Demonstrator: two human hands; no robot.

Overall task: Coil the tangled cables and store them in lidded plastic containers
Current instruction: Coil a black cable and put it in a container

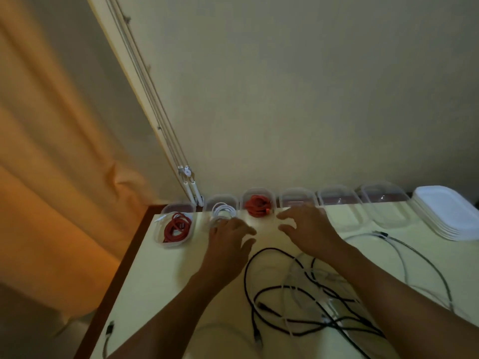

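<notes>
Left arm: stretched forward from the lower left, forearm bare, low over the table (160,281).
Left hand (229,238): palm down, fingers loosely spread and holding nothing. My fingertips are at the near edge of the tub (220,197) holding the white coil (221,212). The blur hides whether they touch it.
Right arm: reaching in from the lower right, crossing above the tangled cables (308,294).
Right hand (309,229): palm down, fingers fanned wide, thumb pointing left, nothing in it, just before the fourth tub (298,191).
Cables: the black and white tangle lies loose on the table beneath my forearms.
Stored coils: dark red cable (177,228) in the leftmost tub, orange cable (256,207) in the third.
Lids (445,216): stacked white at the far right.
</notes>
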